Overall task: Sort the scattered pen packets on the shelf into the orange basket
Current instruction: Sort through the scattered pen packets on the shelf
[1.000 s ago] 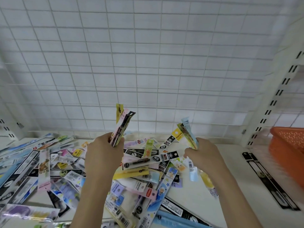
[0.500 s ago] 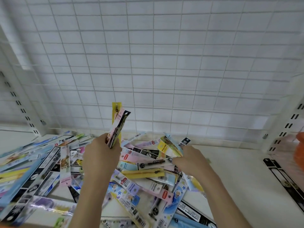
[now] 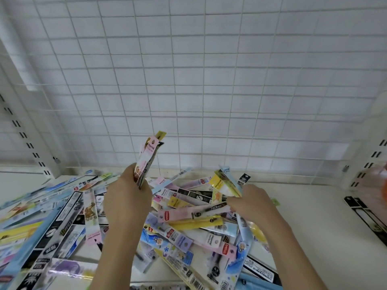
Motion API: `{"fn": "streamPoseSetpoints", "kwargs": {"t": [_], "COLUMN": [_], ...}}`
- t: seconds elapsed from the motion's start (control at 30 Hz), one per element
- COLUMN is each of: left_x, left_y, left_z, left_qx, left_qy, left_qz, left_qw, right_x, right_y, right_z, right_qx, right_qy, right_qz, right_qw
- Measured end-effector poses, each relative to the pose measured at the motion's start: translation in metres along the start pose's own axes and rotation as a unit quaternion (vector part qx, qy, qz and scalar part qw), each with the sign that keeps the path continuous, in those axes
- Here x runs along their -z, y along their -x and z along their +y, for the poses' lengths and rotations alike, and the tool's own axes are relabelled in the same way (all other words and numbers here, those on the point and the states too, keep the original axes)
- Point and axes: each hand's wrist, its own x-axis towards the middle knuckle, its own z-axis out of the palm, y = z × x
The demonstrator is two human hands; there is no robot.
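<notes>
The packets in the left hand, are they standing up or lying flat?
Standing up. The left hand grips the packets by their lower ends, and their tops poke up above the pile, leaning slightly right.

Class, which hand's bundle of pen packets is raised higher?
The left hand: its pink-fronted bundle stands nearly upright, topping the right hand's yellow-and-blue bundle.

A white wire grid panel (image 3: pixel 209 80) backs the cream shelf (image 3: pixel 310 206). Slotted white uprights (image 3: pixel 25 135) stand at both sides. The light is soft and even.
</notes>
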Motion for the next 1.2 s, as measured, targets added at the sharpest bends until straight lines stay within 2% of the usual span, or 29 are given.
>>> {"fn": "streamPoseSetpoints", "kwargs": {"t": [0.2, 0.3, 0.37, 0.53, 0.7, 0.83, 1.0, 1.2], "left_x": [-0.007, -0.013, -0.018, -0.024, -0.034, -0.046, -0.061, -0.067], "left_y": [-0.004, -0.005, -0.006, 0.005, 0.016, 0.029, 0.04, 0.047], "left_z": [0.001, 0.0, 0.0, 0.012, 0.026, 0.035, 0.034, 0.035], "left_qx": [-0.034, -0.06, -0.051, -0.064, -0.014, 0.01, 0.009, 0.026], "left_qy": [0.062, 0.072, 0.073, 0.059, -0.009, -0.045, -0.095, -0.099], "left_qz": [-0.033, -0.044, -0.06, -0.173, -0.274, -0.365, -0.358, -0.338], "left_qw": [0.997, 0.995, 0.994, 0.981, 0.961, 0.93, 0.929, 0.936], "right_x": [0.012, 0.019, 0.023, 0.034, 0.045, 0.054, 0.063, 0.068], "right_y": [0.007, 0.009, 0.009, 0.012, 0.011, 0.009, 0.012, 0.013], "right_z": [0.003, 0.007, 0.011, 0.022, 0.037, 0.054, 0.067, 0.078], "right_qx": [0.011, 0.012, 0.008, 0.011, 0.002, -0.015, -0.026, -0.005], "right_qy": [-0.04, -0.007, 0.005, 0.011, -0.008, 0.013, 0.012, -0.005], "right_qz": [0.06, 0.066, 0.064, 0.067, 0.065, 0.066, 0.08, 0.076], "right_qw": [0.997, 0.998, 0.998, 0.998, 0.998, 0.998, 0.996, 0.997]}}
